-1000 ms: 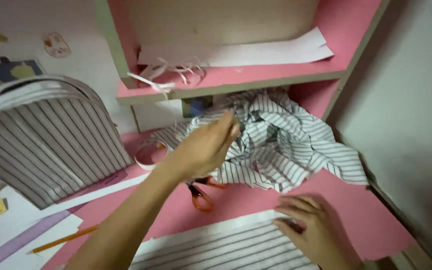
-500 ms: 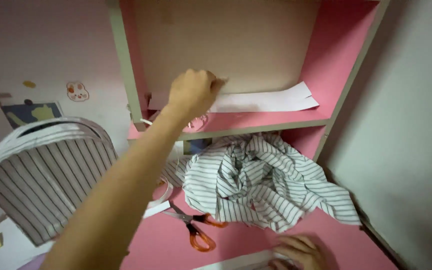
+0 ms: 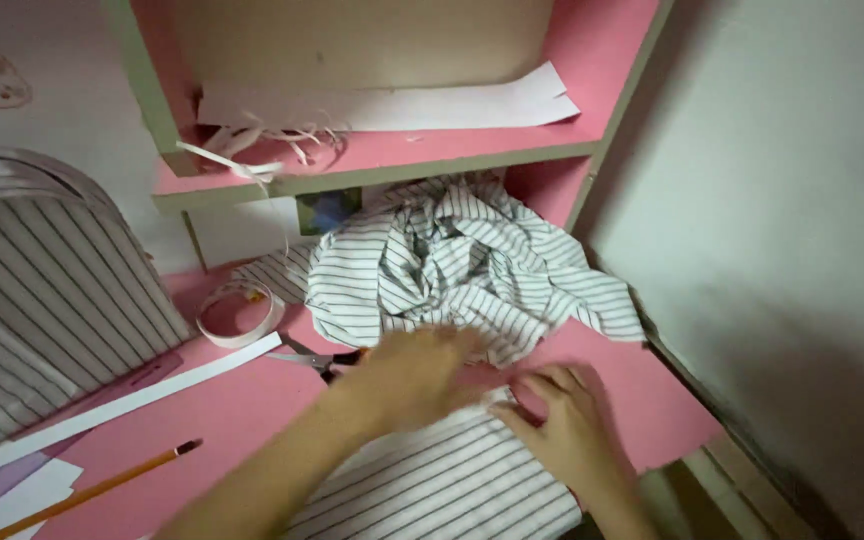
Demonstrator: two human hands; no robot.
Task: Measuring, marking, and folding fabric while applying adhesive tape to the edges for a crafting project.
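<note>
Both hands flat, fingers spread, pressing on striped fabric piece [image 3: 442,480] at table [image 3: 252,400] near edge; left hand [image 3: 417,375] blurred, right hand [image 3: 562,425] beside it, neither gripping. Crumpled striped cloth [image 3: 452,265] just behind. Scissors [image 3: 317,357], tape roll [image 3: 240,312], pencil [image 3: 102,488] left.

We see a pink desk top [image 3: 252,400] and a pink shelf [image 3: 432,150]. The crumpled cloth [image 3: 452,260] is white with thin dark stripes, as is the flat striped piece [image 3: 442,480]. The paper strip [image 3: 132,400] is white, the pencil [image 3: 102,485] orange, the scissors' handles [image 3: 347,357] orange, the tape roll [image 3: 240,312] whitish.
</note>
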